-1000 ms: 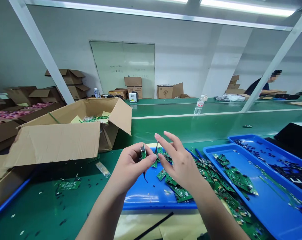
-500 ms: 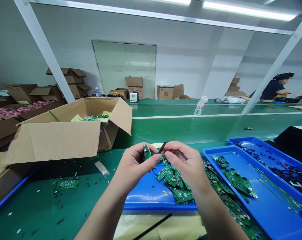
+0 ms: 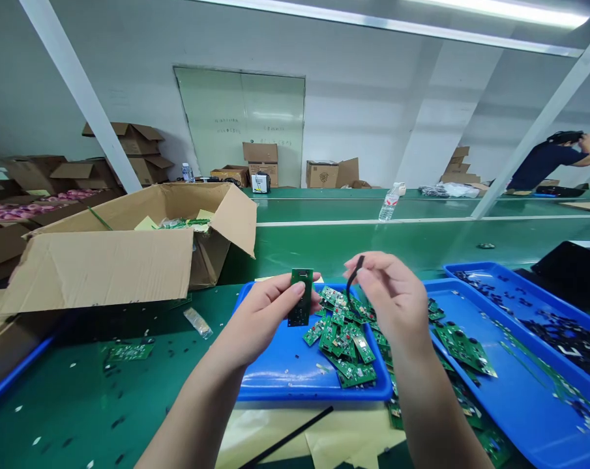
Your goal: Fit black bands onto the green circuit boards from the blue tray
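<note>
Over the middle blue tray (image 3: 275,374): both your hands are raised, apart from each other.
Left hand: your left hand (image 3: 268,309) grips a small green circuit board (image 3: 299,314) upright, thumb pressed on its near face and fingers behind.
Right hand: your right hand (image 3: 397,293) pinches a curved black strip (image 3: 351,286) between thumb and fingers; its lower end hangs down over the boards.
Board pile: green boards (image 3: 343,345) lie overlapping in the right part of the middle tray, below your right hand.
Paper: near you, yellow paper (image 3: 260,426) carries a straight black strip lying at a slant.
Left worktop: on the green worktop (image 3: 143,404) you have one loose board (image 3: 130,352), scattered dark bits and a clear packet (image 3: 198,323).
Carton: beyond these, at far left, an open cardboard box (image 3: 109,267) shows green and pale yellow contents.
Right trays: the nearer blue tray (image 3: 514,404) holds more boards; the farther one (image 3: 475,268) holds small black pieces.
Far side: a clear bottle (image 3: 391,203) stands beyond your hands; at far right is a person (image 3: 544,166) in a dark top.
</note>
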`<state>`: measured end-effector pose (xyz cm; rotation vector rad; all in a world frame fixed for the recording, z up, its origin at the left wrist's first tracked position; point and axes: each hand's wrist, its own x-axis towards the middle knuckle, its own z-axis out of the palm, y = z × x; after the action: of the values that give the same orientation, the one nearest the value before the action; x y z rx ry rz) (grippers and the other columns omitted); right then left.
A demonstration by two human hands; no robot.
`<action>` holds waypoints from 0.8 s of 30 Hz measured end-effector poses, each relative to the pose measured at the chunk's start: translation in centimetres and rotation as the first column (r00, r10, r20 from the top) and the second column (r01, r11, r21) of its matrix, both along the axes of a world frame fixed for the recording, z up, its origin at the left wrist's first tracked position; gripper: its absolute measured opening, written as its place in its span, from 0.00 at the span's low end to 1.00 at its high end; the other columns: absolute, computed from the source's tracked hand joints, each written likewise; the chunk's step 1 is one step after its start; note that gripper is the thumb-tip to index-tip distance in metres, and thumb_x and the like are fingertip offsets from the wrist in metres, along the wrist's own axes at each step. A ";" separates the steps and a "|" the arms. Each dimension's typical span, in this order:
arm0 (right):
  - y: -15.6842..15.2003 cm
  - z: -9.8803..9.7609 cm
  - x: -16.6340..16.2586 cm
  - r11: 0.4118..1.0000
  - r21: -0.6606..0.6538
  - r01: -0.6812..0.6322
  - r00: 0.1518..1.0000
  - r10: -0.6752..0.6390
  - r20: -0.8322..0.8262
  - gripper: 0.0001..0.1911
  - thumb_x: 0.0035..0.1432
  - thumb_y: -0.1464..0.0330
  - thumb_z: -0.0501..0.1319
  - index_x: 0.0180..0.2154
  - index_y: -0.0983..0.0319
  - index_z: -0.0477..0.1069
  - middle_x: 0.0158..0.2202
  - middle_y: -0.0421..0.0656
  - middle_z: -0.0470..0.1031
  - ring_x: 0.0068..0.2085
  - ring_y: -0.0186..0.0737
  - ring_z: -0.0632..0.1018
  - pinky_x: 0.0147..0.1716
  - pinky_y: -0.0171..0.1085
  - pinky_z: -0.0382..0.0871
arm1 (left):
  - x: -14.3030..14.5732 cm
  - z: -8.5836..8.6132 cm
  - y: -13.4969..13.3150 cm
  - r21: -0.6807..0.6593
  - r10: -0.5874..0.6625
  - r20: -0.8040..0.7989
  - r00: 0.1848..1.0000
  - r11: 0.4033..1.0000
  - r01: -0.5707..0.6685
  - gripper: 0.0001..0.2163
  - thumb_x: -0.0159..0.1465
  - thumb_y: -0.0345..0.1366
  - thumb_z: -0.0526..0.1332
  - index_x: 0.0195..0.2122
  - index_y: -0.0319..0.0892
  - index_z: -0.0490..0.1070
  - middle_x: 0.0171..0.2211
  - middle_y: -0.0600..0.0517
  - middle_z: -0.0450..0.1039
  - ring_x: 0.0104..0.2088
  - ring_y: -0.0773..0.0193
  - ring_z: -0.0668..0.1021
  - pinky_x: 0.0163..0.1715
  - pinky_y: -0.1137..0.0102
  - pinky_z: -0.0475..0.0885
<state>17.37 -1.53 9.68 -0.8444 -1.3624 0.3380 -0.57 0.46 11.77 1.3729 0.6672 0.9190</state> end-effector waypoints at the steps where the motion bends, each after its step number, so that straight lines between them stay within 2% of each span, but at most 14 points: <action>1: -0.2 0.1 0.2 0.999 -0.015 -0.042 0.993 0.043 0.113 0.02 0.59 0.69 0.56 0.34 0.59 0.68 0.34 0.43 0.74 0.35 0.37 0.75 0.33 0.38 0.72 | 0.1 0.0 0.0 0.019 0.014 -0.022 1.000 1.000 -0.013 0.13 0.59 0.41 0.62 0.40 0.38 0.76 0.30 0.49 0.75 0.32 0.64 0.76 0.34 0.70 0.71; 4: -0.7 0.4 0.3 0.993 -0.062 -0.099 0.918 0.115 0.378 0.03 0.58 0.68 0.57 0.36 0.60 0.67 0.35 0.44 0.73 0.37 0.39 0.75 0.36 0.39 0.72 | 0.4 0.1 -0.1 0.057 0.007 -0.095 0.995 0.998 -0.002 0.11 0.59 0.42 0.61 0.33 0.38 0.75 0.25 0.51 0.74 0.24 0.67 0.74 0.26 0.73 0.69; 7: -0.8 0.5 0.0 0.997 -0.055 -0.061 0.871 0.080 0.484 0.03 0.58 0.68 0.57 0.36 0.60 0.66 0.34 0.43 0.72 0.36 0.38 0.74 0.36 0.39 0.71 | 0.6 0.3 -0.3 0.075 0.010 -0.158 0.987 0.997 0.002 0.12 0.59 0.42 0.59 0.27 0.38 0.71 0.19 0.54 0.70 0.19 0.70 0.71 0.20 0.75 0.66; 12: -0.8 0.6 -0.5 0.999 -0.016 -0.029 0.824 0.033 0.566 0.06 0.61 0.72 0.53 0.30 0.60 0.65 0.30 0.42 0.71 0.33 0.37 0.73 0.34 0.37 0.67 | 0.7 0.1 -0.4 0.142 0.018 -0.251 0.968 0.990 0.019 0.13 0.63 0.39 0.53 0.24 0.39 0.68 0.15 0.55 0.68 0.17 0.70 0.70 0.19 0.76 0.65; 24: -0.6 0.3 -0.9 0.999 0.003 0.045 0.792 -0.038 0.609 0.06 0.59 0.73 0.53 0.30 0.60 0.65 0.29 0.42 0.72 0.32 0.37 0.73 0.31 0.36 0.66 | 0.9 -0.1 -0.5 0.208 0.003 -0.308 0.951 0.976 0.064 0.13 0.64 0.38 0.51 0.25 0.40 0.67 0.17 0.54 0.68 0.18 0.69 0.72 0.21 0.75 0.66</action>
<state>16.50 -2.08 9.93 -1.0429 -1.9405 0.0246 0.35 -0.05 11.68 1.7382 0.7954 0.7757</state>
